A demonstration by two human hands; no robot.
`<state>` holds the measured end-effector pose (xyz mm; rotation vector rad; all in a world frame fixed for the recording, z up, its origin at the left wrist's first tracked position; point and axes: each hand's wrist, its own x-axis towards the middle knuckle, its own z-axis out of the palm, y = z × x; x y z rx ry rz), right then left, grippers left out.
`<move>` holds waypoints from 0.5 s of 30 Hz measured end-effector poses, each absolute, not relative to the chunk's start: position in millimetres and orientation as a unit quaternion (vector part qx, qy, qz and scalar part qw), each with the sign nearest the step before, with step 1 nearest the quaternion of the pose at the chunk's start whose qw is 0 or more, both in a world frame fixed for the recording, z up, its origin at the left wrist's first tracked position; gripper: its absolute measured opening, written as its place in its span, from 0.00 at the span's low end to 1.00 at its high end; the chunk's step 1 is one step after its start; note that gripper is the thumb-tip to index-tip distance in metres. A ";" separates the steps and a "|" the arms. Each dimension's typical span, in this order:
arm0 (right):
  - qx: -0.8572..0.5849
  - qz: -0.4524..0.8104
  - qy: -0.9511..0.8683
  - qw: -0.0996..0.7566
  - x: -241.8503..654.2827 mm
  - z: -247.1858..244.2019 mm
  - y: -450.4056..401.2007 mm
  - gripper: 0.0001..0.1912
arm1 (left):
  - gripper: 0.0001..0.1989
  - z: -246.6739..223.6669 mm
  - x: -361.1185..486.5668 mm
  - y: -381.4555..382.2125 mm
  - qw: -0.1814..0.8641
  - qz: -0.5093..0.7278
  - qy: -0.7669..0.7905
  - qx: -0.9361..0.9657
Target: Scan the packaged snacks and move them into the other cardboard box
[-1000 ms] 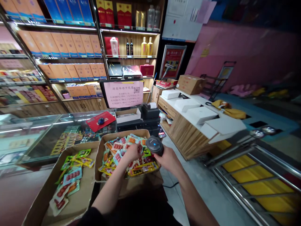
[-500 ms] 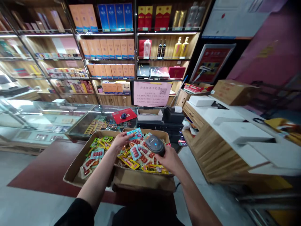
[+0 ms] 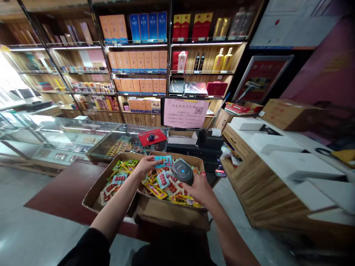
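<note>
Pinched in my left hand (image 3: 146, 165) is a blue snack packet (image 3: 164, 161), held by its left end over the right cardboard box (image 3: 172, 220). My right hand (image 3: 200, 189) is wrapped round a dark grey barcode scanner (image 3: 182, 171) with a small blue light on top. The scanner's head is just right of the blue packet, above the snacks. Under both hands, the right box holds red-and-clear sausage packets (image 3: 172, 184) and yellow packets (image 3: 154, 190). To the left, a second cardboard box (image 3: 90, 195) contains green, yellow and clear snack packets (image 3: 119, 178), partly hidden by my left forearm.
Behind the boxes are a glass display counter (image 3: 102, 146), a red card (image 3: 146, 139), a pink sign (image 3: 184, 112) and a black printer (image 3: 210, 138). Shelves of boxes and bottles line the back. A wooden counter (image 3: 266, 192) with white boxes stands at right.
The view has shifted, so the scene sits farther right. The blue packet lies flatter in my left hand. Both hands keep their holds.
</note>
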<state>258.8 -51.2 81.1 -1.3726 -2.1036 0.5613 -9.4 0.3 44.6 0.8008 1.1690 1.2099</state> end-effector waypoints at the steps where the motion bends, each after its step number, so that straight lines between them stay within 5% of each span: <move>1: -0.513 0.210 -0.784 0.281 259.3 80.4 -51.1 0.15 | 0.27 45.6 -8.7 0.1 0.595 0.520 0.506 0.346; 15: -0.519 0.210 -0.783 0.270 258.6 80.6 -51.8 0.16 | 0.27 43.0 -15.0 -4.7 0.598 0.523 0.500 0.346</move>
